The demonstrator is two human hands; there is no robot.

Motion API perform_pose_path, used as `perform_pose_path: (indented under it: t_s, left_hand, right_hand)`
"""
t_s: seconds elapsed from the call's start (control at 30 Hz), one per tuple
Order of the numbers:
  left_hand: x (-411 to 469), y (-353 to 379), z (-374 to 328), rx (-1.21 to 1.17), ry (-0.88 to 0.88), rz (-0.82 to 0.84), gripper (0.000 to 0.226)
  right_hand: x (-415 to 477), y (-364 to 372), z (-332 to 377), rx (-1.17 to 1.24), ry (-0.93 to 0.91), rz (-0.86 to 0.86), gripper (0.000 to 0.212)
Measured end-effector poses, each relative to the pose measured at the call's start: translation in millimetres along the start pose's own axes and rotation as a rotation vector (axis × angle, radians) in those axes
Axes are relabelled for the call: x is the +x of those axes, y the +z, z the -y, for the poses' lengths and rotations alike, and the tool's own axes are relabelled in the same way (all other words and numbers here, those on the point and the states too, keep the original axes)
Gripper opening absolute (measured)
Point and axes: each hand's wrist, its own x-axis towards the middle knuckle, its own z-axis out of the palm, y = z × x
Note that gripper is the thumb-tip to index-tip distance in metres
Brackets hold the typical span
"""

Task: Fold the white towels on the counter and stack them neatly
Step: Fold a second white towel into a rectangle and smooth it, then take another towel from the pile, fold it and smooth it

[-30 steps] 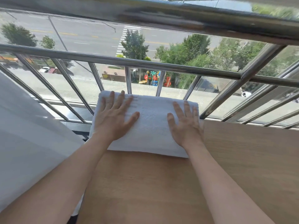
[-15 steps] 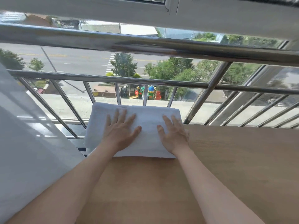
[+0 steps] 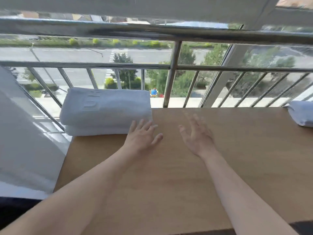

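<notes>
Head view: two folded white towels (image 3: pixel 106 107) lie stacked at the far left corner of the counter (image 3: pixel 169 184). The left hand (image 3: pixel 142 138), fingers spread, hovers at the stack's near right corner; whether it touches is unclear. The right hand (image 3: pixel 196 134), fingers splayed and motion-blurred, holds nothing. A further towel (image 3: pixel 303 114) is cut off at the right edge.

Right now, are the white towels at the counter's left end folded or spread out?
Folded: the white towels sit as a thick, compact block, with stacked layers showing along the near edge.
</notes>
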Motion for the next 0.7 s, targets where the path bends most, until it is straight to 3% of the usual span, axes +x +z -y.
perform_pose_path:
  t_s: [0.3, 0.7]
  left_hand:
    - [-23, 34, -195, 0.032, 0.040, -0.148, 0.066]
    - [16, 56, -361, -0.002, 0.166, -0.106, 0.067]
  right_hand:
    - [-86, -65, -173, -0.038, 0.043, 0.016, 0.064]
    - [-103, -139, -324, 0.118, 0.150, 0.050, 0.062]
